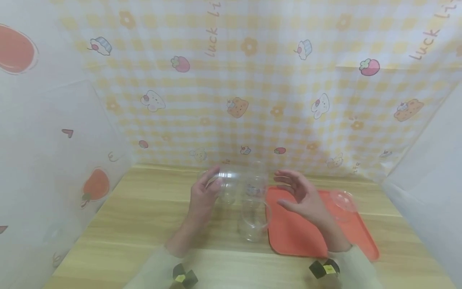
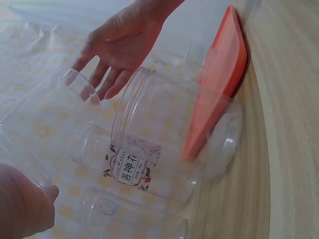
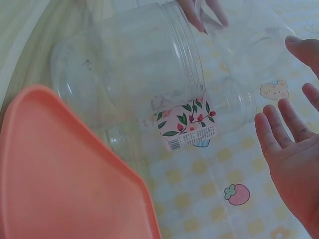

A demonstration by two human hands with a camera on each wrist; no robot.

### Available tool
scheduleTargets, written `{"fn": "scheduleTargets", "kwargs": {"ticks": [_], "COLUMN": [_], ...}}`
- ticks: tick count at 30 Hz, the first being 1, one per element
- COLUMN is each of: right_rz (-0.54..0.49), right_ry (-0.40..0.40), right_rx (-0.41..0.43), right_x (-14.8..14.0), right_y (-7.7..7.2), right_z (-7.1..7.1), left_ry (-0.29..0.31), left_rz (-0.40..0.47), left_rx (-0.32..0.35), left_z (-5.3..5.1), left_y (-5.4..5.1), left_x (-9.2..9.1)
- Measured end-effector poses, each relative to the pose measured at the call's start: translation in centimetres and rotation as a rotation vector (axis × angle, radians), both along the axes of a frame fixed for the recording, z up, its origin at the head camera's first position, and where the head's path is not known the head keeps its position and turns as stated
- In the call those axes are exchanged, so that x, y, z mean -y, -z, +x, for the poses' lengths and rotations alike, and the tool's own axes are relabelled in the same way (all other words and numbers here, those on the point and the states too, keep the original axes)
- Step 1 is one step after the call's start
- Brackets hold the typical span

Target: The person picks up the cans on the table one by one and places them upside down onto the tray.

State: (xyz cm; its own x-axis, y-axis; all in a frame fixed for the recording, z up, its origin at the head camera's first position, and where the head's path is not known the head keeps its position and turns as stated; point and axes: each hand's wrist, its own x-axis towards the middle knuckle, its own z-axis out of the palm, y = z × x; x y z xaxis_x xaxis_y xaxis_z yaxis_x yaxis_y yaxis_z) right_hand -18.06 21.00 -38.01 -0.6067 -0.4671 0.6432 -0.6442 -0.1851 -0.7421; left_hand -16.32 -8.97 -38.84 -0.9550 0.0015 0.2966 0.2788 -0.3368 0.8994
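My left hand (image 1: 203, 196) grips a clear plastic container (image 1: 232, 175) held sideways above the table. In the left wrist view, my thumb and the edge of the left hand (image 2: 25, 204) lie against its near end. My right hand (image 1: 303, 200) hovers to the right, palm turned inward and fingers spread, holding nothing; the right wrist view shows the same right hand (image 3: 294, 159) beside the container (image 3: 259, 50). Below stands a large clear jar (image 1: 253, 224) with a floral label (image 2: 130, 169), its mouth upward. Smaller clear jars (image 2: 132, 219) stand behind it.
An orange tray (image 1: 299, 237) lies on the wooden table (image 1: 137, 241), right of the large jar, with a clear round piece (image 1: 344, 200) near its back right corner. A patterned yellow-checked cloth (image 1: 202, 88) hangs behind the table's back edge.
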Motion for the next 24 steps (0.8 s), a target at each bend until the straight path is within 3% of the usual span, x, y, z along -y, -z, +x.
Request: {"fn": "scheduleTargets", "kwargs": {"ticks": [15,24], "right_rz": [0.018,0.008], "right_ry": [0.021,0.051], "right_rx": [0.054,0.102], "right_x": [1.1,1.9], "right_y": [-0.4,-0.4], "right_z": [0.2,0.4], "left_ry": [-0.024,-0.018], "left_rz": [0.034,0.0], "left_rx": [0.027,0.01], "left_z": [0.2,0.7], "left_y": [0.1,0.4], "left_x": [-0.7,-1.2]}}
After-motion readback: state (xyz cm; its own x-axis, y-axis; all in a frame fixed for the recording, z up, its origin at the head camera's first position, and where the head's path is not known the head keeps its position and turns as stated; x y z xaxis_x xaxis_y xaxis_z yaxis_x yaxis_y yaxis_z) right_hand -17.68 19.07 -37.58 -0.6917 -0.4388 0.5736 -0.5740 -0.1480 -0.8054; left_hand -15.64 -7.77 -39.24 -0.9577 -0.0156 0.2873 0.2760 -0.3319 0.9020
